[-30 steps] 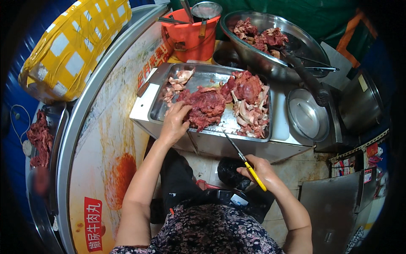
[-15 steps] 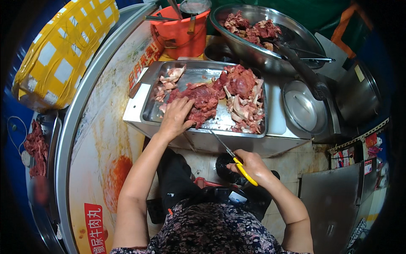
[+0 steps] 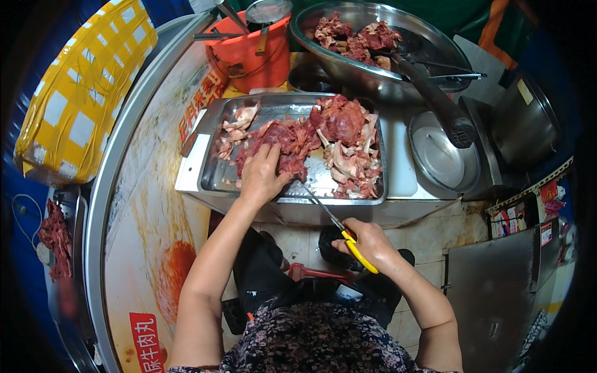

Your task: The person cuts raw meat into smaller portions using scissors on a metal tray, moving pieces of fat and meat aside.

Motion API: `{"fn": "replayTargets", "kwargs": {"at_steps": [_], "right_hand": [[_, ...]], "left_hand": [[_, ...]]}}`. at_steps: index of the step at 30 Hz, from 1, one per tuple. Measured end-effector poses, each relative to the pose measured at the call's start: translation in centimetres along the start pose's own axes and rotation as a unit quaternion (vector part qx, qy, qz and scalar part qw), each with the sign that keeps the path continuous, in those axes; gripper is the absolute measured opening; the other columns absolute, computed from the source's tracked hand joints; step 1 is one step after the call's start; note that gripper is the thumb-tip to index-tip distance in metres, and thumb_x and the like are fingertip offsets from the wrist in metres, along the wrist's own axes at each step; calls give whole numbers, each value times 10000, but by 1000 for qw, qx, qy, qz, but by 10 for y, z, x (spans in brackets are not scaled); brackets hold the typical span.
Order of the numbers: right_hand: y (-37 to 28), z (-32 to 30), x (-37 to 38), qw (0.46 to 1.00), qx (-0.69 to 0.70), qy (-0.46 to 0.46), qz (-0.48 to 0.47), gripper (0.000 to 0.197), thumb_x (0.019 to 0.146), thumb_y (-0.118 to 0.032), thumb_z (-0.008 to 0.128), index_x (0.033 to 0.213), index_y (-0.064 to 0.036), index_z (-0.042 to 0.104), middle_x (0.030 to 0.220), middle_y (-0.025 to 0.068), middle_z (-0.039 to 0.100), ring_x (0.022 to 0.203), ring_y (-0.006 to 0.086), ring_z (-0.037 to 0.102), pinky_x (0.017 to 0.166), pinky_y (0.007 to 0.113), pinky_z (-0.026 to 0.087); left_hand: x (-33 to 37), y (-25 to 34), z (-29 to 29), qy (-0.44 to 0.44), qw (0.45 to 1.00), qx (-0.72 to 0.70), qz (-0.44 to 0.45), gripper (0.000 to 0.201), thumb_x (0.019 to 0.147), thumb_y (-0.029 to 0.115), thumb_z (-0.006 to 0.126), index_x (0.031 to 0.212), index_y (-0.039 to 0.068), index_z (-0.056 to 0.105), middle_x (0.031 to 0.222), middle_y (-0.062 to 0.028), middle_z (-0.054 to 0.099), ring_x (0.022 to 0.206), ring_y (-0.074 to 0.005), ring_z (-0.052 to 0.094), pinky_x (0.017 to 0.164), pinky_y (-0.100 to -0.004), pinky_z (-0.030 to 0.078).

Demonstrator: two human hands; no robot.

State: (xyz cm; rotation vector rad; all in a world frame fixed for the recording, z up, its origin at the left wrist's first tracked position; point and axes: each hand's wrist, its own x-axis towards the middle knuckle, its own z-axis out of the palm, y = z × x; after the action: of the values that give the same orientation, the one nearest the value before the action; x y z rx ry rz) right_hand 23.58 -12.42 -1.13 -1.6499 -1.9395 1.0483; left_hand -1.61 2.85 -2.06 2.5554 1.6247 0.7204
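My left hand (image 3: 262, 176) presses its bent fingers into a slab of dark red raw meat (image 3: 277, 144) in a shallow steel tray (image 3: 214, 163). In my right hand (image 3: 368, 239) is a slim yellow-handled knife (image 3: 333, 216), seen nearly edge-on. Its blade slants up over the tray's front rim, with the tip close to my left thumb. To the right in the tray lie a rounded lump of red meat (image 3: 343, 121) and pale fatty trimmings (image 3: 353, 165). More pale scraps (image 3: 241, 121) sit in the left back corner.
Behind the tray stand a red bucket (image 3: 264, 68) with utensils and a large steel basin (image 3: 385, 84) of meat. A long dark-handled tool (image 3: 435, 96) leans over that basin. An oval metal dish (image 3: 438, 152) is at right, a yellow-taped box (image 3: 81, 93) at left.
My left hand has curled further into the meat and shifted slightly toward the knife. The blade tip has come up over the tray's front edge. The whole view has shifted a little.
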Motion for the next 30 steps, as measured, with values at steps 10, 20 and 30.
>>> {"fn": "replayTargets", "kwargs": {"at_steps": [10,20,30], "right_hand": [[9,0,-2,1000,8,9,-1,454,808,-365,789,1010,1,612,818,245,660,813,444,643,707,497,502],[29,-2,-11,999,5,24,21,478,809,-401,778,1024,-7,615,829,246,663,827,442,643,732,506,496],[17,1,-16,1000,8,28,8,382,788,-214,827,971,27,593,794,258,634,777,463,633,662,450,497]], "left_hand": [[83,28,27,75,988,81,109,149,826,132,617,813,18,712,947,-152,630,920,-327,606,773,-465,452],[86,25,42,73,980,107,152,108,790,89,593,784,33,685,893,-137,600,885,-325,603,736,-461,454],[105,48,66,114,985,93,-89,120,784,63,615,792,13,725,1056,-137,613,1033,-308,577,882,-464,440]]}}
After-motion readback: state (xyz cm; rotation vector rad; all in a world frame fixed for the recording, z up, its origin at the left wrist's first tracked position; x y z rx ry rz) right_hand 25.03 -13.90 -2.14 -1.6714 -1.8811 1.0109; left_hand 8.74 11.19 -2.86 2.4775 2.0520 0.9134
